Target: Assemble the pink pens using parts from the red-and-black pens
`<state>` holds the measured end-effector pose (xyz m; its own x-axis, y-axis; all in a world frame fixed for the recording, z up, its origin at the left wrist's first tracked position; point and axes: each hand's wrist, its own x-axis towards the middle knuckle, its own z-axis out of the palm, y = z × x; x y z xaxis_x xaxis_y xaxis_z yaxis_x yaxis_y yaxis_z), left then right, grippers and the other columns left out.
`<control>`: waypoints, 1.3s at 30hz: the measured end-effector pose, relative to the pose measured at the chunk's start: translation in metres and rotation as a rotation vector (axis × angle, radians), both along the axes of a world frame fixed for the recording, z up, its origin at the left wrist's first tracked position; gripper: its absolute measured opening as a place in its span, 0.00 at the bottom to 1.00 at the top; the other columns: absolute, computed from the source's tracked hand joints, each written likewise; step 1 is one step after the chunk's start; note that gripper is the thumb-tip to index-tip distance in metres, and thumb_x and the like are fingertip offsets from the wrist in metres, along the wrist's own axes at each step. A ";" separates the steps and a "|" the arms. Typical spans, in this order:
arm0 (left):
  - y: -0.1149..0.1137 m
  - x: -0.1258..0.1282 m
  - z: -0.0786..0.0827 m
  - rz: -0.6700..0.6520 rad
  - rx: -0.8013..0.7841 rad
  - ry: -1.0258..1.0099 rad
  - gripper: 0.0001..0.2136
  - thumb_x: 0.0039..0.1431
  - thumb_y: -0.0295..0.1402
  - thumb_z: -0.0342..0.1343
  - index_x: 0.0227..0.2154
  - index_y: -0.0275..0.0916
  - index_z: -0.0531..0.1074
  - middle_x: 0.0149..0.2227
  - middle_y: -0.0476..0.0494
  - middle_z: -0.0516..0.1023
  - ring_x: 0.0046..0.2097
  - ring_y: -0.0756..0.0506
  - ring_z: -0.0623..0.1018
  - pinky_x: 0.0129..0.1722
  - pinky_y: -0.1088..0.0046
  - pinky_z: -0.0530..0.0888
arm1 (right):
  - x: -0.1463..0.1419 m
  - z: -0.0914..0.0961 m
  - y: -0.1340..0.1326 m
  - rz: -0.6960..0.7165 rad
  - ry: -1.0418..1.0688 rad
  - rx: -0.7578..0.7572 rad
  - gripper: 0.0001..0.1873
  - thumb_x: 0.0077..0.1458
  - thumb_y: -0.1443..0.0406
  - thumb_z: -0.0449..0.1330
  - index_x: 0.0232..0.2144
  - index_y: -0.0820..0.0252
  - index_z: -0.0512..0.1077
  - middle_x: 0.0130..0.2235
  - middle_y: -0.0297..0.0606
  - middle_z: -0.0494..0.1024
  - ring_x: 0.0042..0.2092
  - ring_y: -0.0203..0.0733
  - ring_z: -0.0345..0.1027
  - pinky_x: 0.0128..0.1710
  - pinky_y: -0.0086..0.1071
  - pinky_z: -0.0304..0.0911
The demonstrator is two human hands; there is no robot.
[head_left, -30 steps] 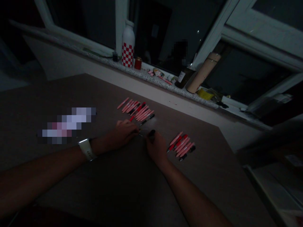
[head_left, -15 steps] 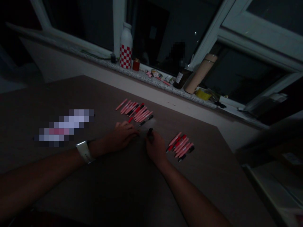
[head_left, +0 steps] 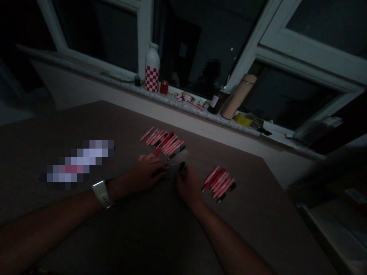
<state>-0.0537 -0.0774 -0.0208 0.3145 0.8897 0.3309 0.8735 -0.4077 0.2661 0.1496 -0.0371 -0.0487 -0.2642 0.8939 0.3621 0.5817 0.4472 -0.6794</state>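
Left hand nearer right, curled, grip unclear; right hand pinches black-capped pen; pink pens at 12 o'clock.

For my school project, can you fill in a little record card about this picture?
Left hand: curled, too dark to tell what it holds
Right hand: holding a slim black pen
Nearby: two groups of slim pink and red pens
Surface: brown flat tabletop
Wrist: white smartwatch on left arm
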 end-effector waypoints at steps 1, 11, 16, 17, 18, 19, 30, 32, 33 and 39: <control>0.001 -0.001 -0.001 0.037 0.016 0.006 0.09 0.65 0.37 0.50 0.39 0.43 0.75 0.43 0.43 0.77 0.47 0.40 0.72 0.44 0.61 0.63 | 0.000 0.000 0.000 -0.009 0.004 -0.004 0.12 0.54 0.70 0.56 0.42 0.61 0.70 0.40 0.43 0.78 0.42 0.47 0.72 0.42 0.38 0.64; 0.003 -0.006 -0.005 0.126 0.053 0.045 0.07 0.63 0.38 0.53 0.38 0.43 0.73 0.42 0.42 0.77 0.46 0.38 0.72 0.42 0.58 0.64 | -0.003 0.004 -0.005 -0.051 0.090 0.010 0.15 0.53 0.67 0.59 0.45 0.61 0.67 0.43 0.44 0.75 0.45 0.48 0.71 0.44 0.39 0.65; 0.002 -0.005 -0.004 0.125 0.043 0.048 0.07 0.62 0.38 0.54 0.38 0.43 0.74 0.42 0.42 0.77 0.46 0.38 0.72 0.42 0.59 0.65 | -0.003 0.002 -0.005 -0.070 0.127 -0.020 0.17 0.54 0.65 0.59 0.47 0.61 0.67 0.44 0.45 0.75 0.45 0.49 0.71 0.43 0.40 0.66; 0.001 -0.005 -0.003 0.125 0.039 0.050 0.07 0.62 0.38 0.54 0.38 0.43 0.74 0.42 0.41 0.76 0.46 0.38 0.72 0.42 0.59 0.65 | -0.003 0.002 -0.005 -0.067 0.134 -0.018 0.17 0.54 0.64 0.59 0.47 0.61 0.67 0.44 0.45 0.75 0.45 0.49 0.71 0.44 0.40 0.66; 0.001 -0.005 -0.003 0.124 0.034 0.052 0.07 0.62 0.37 0.54 0.38 0.43 0.74 0.42 0.41 0.76 0.46 0.38 0.72 0.42 0.59 0.65 | -0.004 0.002 -0.005 -0.064 0.140 -0.015 0.17 0.54 0.64 0.59 0.47 0.61 0.66 0.44 0.45 0.75 0.46 0.49 0.71 0.45 0.40 0.66; 0.001 -0.005 -0.003 0.121 0.028 0.050 0.07 0.62 0.37 0.54 0.38 0.42 0.73 0.42 0.41 0.76 0.46 0.38 0.72 0.42 0.59 0.65 | -0.004 0.002 -0.005 -0.062 0.145 -0.011 0.17 0.54 0.64 0.59 0.47 0.61 0.66 0.44 0.45 0.75 0.46 0.49 0.71 0.45 0.40 0.66; -0.009 0.005 0.001 -0.132 -0.015 -0.045 0.09 0.62 0.40 0.57 0.41 0.42 0.73 0.45 0.43 0.73 0.48 0.41 0.70 0.46 0.62 0.64 | -0.005 0.005 -0.008 -0.049 0.189 -0.010 0.16 0.55 0.64 0.59 0.46 0.60 0.66 0.45 0.45 0.74 0.48 0.50 0.70 0.49 0.42 0.65; -0.014 0.010 0.002 -0.233 -0.051 -0.041 0.12 0.59 0.44 0.60 0.41 0.43 0.73 0.47 0.44 0.73 0.49 0.40 0.70 0.48 0.62 0.64 | -0.005 0.006 -0.009 -0.045 0.193 -0.006 0.16 0.55 0.64 0.59 0.46 0.60 0.66 0.45 0.44 0.74 0.48 0.49 0.70 0.49 0.42 0.65; -0.017 0.013 0.002 -0.275 -0.071 -0.036 0.14 0.58 0.45 0.61 0.41 0.43 0.73 0.47 0.43 0.73 0.50 0.39 0.69 0.49 0.61 0.64 | -0.005 0.006 -0.009 -0.049 0.194 -0.001 0.16 0.55 0.64 0.59 0.47 0.60 0.66 0.45 0.44 0.74 0.48 0.49 0.70 0.49 0.42 0.65; -0.021 0.018 0.001 -0.325 -0.113 -0.014 0.07 0.61 0.37 0.58 0.39 0.42 0.73 0.46 0.44 0.74 0.50 0.40 0.70 0.51 0.61 0.64 | -0.006 0.006 -0.010 -0.048 0.196 0.022 0.17 0.55 0.64 0.59 0.47 0.60 0.66 0.45 0.44 0.75 0.47 0.49 0.70 0.48 0.42 0.66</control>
<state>-0.0352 -0.0988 -0.0194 0.5837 0.7748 0.2427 0.6985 -0.6316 0.3365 0.1439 -0.0468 -0.0425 -0.1437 0.8953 0.4216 0.4606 0.4376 -0.7723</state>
